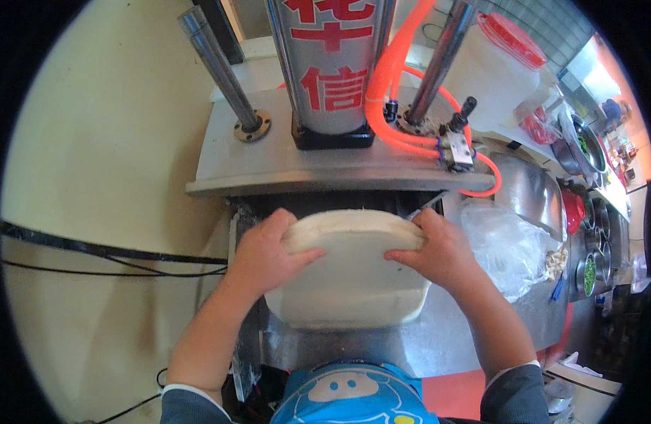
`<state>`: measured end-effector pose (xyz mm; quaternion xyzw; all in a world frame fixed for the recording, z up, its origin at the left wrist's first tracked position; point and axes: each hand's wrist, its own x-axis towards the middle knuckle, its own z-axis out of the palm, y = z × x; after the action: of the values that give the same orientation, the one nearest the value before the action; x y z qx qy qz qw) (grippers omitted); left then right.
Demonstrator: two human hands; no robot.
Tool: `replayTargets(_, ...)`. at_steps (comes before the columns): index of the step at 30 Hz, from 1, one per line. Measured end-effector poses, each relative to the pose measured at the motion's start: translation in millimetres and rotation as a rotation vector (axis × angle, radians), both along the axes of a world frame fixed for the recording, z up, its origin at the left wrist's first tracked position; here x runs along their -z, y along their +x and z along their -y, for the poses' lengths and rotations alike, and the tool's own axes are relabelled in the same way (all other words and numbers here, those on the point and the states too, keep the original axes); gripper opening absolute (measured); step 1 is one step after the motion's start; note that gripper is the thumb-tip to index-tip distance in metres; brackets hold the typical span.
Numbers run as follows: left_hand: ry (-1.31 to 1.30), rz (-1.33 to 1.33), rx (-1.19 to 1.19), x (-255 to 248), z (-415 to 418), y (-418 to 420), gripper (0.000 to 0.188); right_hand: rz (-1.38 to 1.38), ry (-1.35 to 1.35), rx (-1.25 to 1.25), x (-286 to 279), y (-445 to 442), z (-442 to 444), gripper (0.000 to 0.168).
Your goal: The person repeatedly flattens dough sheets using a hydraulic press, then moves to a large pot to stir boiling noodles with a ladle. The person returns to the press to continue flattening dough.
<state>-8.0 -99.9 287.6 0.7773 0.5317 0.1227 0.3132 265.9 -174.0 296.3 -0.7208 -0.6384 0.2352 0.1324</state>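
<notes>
Before me is a thick cream-white slab (352, 270) with rounded corners; it looks like dough. My left hand (264, 254) grips its far left edge, thumb on the upper face. At the far right edge my right hand (439, 249) holds it the same way. The slab's far edge is raised towards the dark opening of a metal press (325, 183), just under the top plate's front edge. Its near edge lies over a steel surface (325, 342); contact there is hard to judge. Both hands' fingers are partly hidden behind the slab.
Above the plate stand a pneumatic cylinder (333, 58) with red writing, two steel posts and orange air hoses (381, 116) leading to a lever valve (458, 146). Clear plastic bags (505, 249) and a steel bowl (526, 191) are on the right. A wall (103, 159) bounds the left.
</notes>
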Motion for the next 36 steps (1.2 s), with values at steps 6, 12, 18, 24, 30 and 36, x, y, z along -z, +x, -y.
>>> replayTargets(6, 0.167, 0.004, 0.132, -14.8, 20.0, 5.5, 0.046, -0.123, 0.09, 0.056, 9.7, 4.6, 14.2, 0.054)
replayTargets(12, -0.034, -0.435, 0.296, -44.9, 0.1, 42.3, 0.058, 0.027, 0.005, -0.357, -27.2, -16.6, 26.2, 0.063)
replayTargets(18, 0.062, -0.105, 0.41, 15.4, 52.5, 36.2, 0.049, 0.185, 0.236, -0.462, 24.1, -24.4, 93.4, 0.08)
replayTargets(24, 0.49, -0.128, 0.436, 53.3, 133.7, 12.4, 0.06, 0.183, 0.1, -0.494, 40.7, -45.2, 165.7, 0.083)
replayTargets(30, 0.569, -0.127, 0.419, 71.3, 159.0, -10.6, 0.063, 0.119, -0.09, -0.397, 27.5, -56.9, 104.8, 0.047)
replayTargets(36, -0.127, -0.204, 0.379, -1.8, 87.7, 33.2, 0.031, 0.166, 0.226, -0.213, 60.2, -62.3, 84.8, 0.041)
